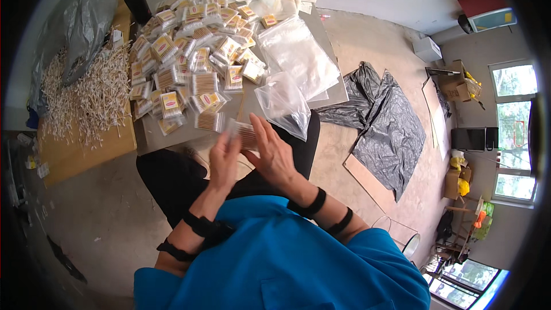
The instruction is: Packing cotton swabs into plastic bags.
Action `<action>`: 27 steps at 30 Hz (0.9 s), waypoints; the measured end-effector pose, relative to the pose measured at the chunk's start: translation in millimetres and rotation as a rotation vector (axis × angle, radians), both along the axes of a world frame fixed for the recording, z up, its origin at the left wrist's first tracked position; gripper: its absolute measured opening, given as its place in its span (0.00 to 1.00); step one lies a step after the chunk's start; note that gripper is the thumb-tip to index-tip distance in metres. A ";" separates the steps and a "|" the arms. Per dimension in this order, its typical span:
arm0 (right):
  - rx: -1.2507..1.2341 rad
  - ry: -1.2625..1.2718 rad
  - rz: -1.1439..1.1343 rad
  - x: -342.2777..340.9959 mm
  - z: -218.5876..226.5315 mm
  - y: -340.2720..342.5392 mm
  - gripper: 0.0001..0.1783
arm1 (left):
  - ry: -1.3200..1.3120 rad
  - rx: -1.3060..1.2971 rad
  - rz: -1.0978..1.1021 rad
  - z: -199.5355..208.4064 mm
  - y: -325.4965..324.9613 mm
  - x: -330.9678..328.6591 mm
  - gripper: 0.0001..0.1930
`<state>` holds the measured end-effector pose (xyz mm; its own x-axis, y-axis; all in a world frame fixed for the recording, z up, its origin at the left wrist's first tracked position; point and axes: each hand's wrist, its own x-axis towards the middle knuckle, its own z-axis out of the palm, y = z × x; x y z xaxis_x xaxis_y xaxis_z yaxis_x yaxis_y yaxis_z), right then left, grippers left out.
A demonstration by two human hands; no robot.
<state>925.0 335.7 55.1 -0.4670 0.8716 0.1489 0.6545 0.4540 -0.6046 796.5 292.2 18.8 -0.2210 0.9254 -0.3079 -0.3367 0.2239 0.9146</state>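
A small clear packet of cotton swabs [245, 134] is held between my two hands, just past the table's near edge. My left hand [222, 163], slightly blurred, pinches its left end. The right hand [274, 150] has the other end between thumb and straightened fingers. Close beyond them, another packet of swabs [209, 121] lies at the front of a large heap of similar packets [195, 51], many with yellow-and-white cards. Thin clear plastic bags [282, 100] lie to the right of the heap, beside larger clear bags [301, 51].
Loose swabs [86, 97] are piled on a wooden board [86, 161] at left, partly under a grey plastic sheet [80, 28]. A dark bottle [135, 1] stands behind the heap. Black plastic sheeting [390, 132] covers floor at right. Cardboard boxes [453, 83] line the wall.
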 end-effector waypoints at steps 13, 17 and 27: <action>-0.525 0.260 0.002 61.5 -12.4 90.1 0.29 | 0.124 -0.365 -0.045 -50.2 65.5 70.9 0.36; -0.560 0.257 -0.266 64.7 9.1 113.5 0.28 | -0.127 -0.391 0.006 -29.1 96.2 89.4 0.34; -0.011 -0.098 0.237 64.8 -11.8 155.0 0.28 | 0.239 -0.051 0.264 -29.8 94.5 92.2 0.08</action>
<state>989.9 490.7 43.3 -0.6705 0.7372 0.0839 0.5860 0.5956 -0.5494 888.7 386.7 -11.0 -0.5217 0.8117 -0.2626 -0.1665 0.2050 0.9645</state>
